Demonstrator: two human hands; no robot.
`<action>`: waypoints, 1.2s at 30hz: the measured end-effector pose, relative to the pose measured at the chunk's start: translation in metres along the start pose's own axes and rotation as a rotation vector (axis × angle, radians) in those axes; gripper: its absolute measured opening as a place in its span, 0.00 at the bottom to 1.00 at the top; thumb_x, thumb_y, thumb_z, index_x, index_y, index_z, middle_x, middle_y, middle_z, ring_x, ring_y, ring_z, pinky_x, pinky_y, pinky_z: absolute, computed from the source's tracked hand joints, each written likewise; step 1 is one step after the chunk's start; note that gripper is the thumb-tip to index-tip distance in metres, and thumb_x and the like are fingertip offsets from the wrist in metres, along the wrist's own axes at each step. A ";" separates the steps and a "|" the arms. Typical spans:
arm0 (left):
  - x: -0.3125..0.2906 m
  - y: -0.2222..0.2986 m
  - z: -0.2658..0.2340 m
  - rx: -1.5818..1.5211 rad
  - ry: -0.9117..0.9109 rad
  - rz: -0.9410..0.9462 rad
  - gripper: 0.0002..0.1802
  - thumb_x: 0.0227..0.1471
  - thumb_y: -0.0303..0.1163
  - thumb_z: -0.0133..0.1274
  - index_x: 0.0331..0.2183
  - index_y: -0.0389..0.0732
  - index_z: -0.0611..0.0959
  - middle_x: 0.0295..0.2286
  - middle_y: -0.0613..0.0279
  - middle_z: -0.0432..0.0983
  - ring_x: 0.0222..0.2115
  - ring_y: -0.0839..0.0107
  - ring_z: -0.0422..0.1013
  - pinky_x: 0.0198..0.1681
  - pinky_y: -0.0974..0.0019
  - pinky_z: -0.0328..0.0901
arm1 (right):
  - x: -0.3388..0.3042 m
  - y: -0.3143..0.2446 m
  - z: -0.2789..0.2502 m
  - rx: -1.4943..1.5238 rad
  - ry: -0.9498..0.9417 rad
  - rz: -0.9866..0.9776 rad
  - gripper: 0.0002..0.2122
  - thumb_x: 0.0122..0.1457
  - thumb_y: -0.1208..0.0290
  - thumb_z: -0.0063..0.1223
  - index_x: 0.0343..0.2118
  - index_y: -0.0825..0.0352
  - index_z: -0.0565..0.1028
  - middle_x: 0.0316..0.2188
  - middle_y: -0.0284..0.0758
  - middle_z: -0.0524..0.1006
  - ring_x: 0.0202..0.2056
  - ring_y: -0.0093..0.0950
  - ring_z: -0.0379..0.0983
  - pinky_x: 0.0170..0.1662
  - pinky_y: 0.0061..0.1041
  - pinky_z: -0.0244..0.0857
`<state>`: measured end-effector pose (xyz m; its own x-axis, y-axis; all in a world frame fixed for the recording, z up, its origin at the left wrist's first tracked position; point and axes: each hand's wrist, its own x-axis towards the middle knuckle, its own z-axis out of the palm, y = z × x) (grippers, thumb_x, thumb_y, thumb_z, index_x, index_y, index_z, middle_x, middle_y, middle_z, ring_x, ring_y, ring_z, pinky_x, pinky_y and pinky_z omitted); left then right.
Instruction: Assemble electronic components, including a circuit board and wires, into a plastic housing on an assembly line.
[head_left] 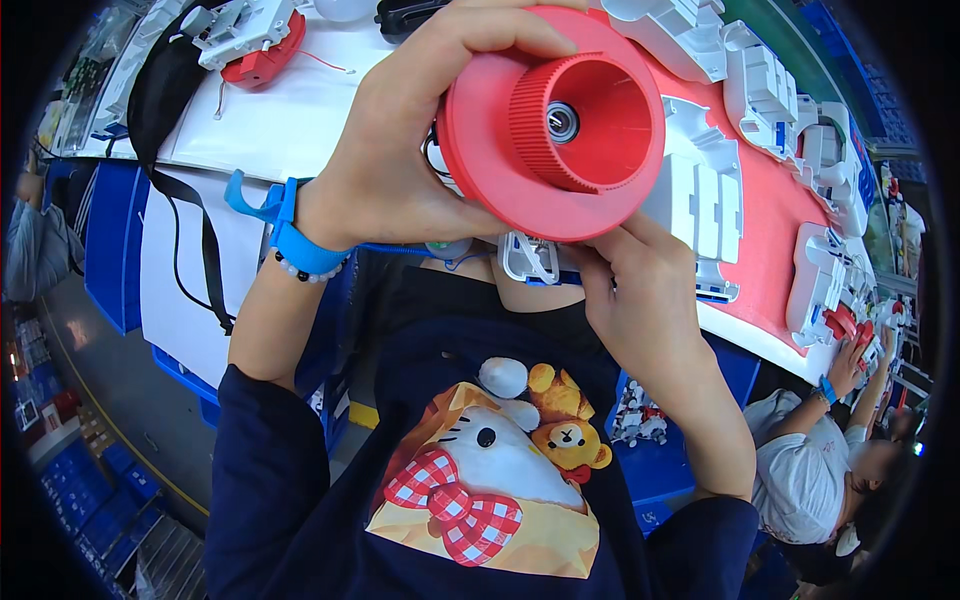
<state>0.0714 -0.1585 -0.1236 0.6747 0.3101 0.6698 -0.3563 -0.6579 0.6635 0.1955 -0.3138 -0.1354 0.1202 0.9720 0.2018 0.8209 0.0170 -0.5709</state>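
Held up close is a red round plastic part (480, 160), a wide disc with a ribbed hollow cup and a metal piece at its centre. My left hand (390, 150) is closed around its left side, fingers over the top and thumb along the lower edge. Beneath the disc shows a white plastic frame (528, 262), apparently joined to it. My right hand (645, 290) is closed at the disc's lower right edge beside that frame. Its fingertips are partly behind the disc, so what they pinch is hidden. A blue wrist strap (300, 235) and beads circle my left wrist.
White plastic housings (765, 85) line the red mat (740, 200) at the right. Another red-and-white assembly (255, 50) lies at the upper left near a black strap (165, 110). Below the table edge sits a blue bin of small parts (640, 415). A co-worker (810, 460) works at the right.
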 end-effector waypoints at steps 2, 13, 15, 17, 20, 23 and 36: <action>-0.001 -0.001 0.001 0.039 -0.016 0.044 0.43 0.20 0.32 0.67 0.42 0.40 0.62 0.44 0.43 0.58 0.44 0.56 0.60 0.44 0.63 0.60 | 0.000 0.000 -0.001 -0.005 -0.031 0.008 0.06 0.36 0.86 0.47 0.22 0.75 0.71 0.22 0.43 0.69 0.23 0.40 0.68 0.27 0.31 0.63; -0.008 -0.012 0.000 0.180 -0.051 0.178 0.45 0.19 0.33 0.67 0.43 0.41 0.61 0.44 0.46 0.59 0.45 0.57 0.60 0.43 0.64 0.62 | 0.000 -0.001 0.002 -0.035 -0.031 0.011 0.05 0.38 0.85 0.46 0.22 0.75 0.71 0.23 0.42 0.69 0.24 0.39 0.68 0.27 0.30 0.64; -0.011 -0.012 -0.002 0.199 -0.048 0.178 0.46 0.19 0.33 0.67 0.44 0.41 0.61 0.44 0.47 0.60 0.45 0.57 0.60 0.43 0.64 0.63 | 0.001 -0.001 0.004 -0.044 -0.033 0.008 0.05 0.38 0.85 0.46 0.22 0.75 0.71 0.23 0.42 0.69 0.24 0.39 0.69 0.27 0.30 0.64; -0.012 -0.012 -0.003 0.245 -0.038 0.197 0.46 0.19 0.32 0.67 0.44 0.41 0.61 0.43 0.49 0.60 0.46 0.58 0.59 0.43 0.64 0.63 | 0.001 -0.001 0.004 -0.042 -0.039 0.003 0.05 0.38 0.85 0.46 0.22 0.75 0.71 0.23 0.42 0.69 0.24 0.38 0.69 0.27 0.30 0.64; -0.015 -0.013 -0.003 0.226 -0.040 0.182 0.46 0.18 0.32 0.67 0.44 0.40 0.61 0.43 0.49 0.60 0.46 0.58 0.59 0.43 0.64 0.63 | 0.001 0.000 0.003 -0.103 -0.056 0.002 0.08 0.39 0.87 0.49 0.25 0.73 0.73 0.22 0.42 0.72 0.23 0.35 0.71 0.25 0.25 0.65; -0.013 -0.014 0.001 0.213 -0.042 0.182 0.47 0.18 0.33 0.67 0.44 0.40 0.61 0.43 0.48 0.60 0.46 0.58 0.59 0.43 0.64 0.62 | -0.002 0.003 0.002 -0.072 -0.047 0.001 0.05 0.37 0.86 0.47 0.22 0.75 0.71 0.22 0.42 0.69 0.23 0.38 0.69 0.27 0.30 0.64; -0.005 -0.015 0.011 0.196 0.000 0.147 0.45 0.17 0.30 0.67 0.43 0.43 0.61 0.44 0.43 0.59 0.44 0.56 0.61 0.44 0.62 0.62 | 0.001 0.008 -0.004 -0.119 -0.137 -0.025 0.11 0.31 0.82 0.54 0.23 0.74 0.70 0.22 0.41 0.68 0.26 0.35 0.68 0.29 0.29 0.64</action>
<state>0.0807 -0.1579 -0.1404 0.6252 0.2012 0.7541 -0.3183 -0.8165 0.4817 0.2044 -0.3141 -0.1361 0.0284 0.9946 0.0994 0.8837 0.0215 -0.4675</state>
